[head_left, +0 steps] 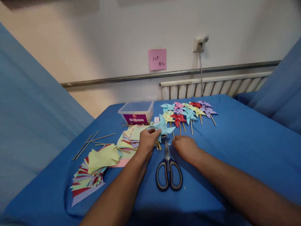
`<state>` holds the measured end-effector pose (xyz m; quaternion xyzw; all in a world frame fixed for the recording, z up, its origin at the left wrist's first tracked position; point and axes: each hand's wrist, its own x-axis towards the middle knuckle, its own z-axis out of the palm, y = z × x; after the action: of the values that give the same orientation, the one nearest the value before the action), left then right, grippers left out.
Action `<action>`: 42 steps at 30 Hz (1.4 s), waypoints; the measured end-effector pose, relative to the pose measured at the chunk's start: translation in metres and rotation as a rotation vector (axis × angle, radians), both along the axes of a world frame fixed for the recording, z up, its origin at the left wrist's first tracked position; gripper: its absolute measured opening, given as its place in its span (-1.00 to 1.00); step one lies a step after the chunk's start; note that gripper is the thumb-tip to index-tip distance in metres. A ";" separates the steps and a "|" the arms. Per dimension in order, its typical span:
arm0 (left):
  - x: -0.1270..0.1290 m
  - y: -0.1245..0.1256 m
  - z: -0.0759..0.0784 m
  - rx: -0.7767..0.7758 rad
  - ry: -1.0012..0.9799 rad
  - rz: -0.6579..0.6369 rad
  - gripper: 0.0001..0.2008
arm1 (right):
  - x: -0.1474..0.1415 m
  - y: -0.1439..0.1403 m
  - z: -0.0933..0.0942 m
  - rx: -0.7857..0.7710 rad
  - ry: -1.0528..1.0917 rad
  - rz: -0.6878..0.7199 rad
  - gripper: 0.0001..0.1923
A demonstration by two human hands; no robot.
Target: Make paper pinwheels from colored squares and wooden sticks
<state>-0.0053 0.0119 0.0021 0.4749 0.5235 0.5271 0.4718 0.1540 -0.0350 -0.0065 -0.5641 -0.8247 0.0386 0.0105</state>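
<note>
My left hand (pixel 148 139) is closed on a light-blue paper pinwheel (pixel 162 126), pinched by one of its blades above the table. No stick can be made out on this pinwheel. My right hand (pixel 185 146) rests low over the cloth, its fingers curled together; whatever they hold is hidden. Between my forearms lie dark-handled scissors (pixel 168 169), blades pointing away from me. A tiny pale bit (pixel 169 144) lies beside the blade tips. Just behind the hands, finished pinwheels (pixel 178 118) on sticks lie in rows, in red, yellow, blue, pink and purple.
Stacked coloured paper squares (pixel 103 160) fan out at the left, with loose wooden sticks (pixel 88 144) behind them. A clear plastic tub (pixel 136 110) with a purple label stands at the back. Blue cloth (pixel 235 141) covers the table; a radiator (pixel 216 86) is behind it.
</note>
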 end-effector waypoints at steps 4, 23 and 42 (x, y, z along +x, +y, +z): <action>0.000 0.001 -0.001 -0.016 0.019 -0.006 -0.79 | 0.001 0.000 -0.001 -0.001 0.009 -0.038 -0.74; -0.001 -0.002 0.001 0.059 0.091 0.013 -0.77 | 0.021 0.006 -0.013 -0.007 0.560 -0.013 -0.90; 0.014 -0.022 0.008 0.100 0.246 -0.105 -0.78 | 0.004 0.008 -0.016 0.363 1.218 -0.154 -0.89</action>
<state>0.0092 -0.0105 0.0096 0.5857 0.5250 0.4648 0.4067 0.1583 -0.0271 -0.0228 -0.4879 -0.6215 0.2109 0.5755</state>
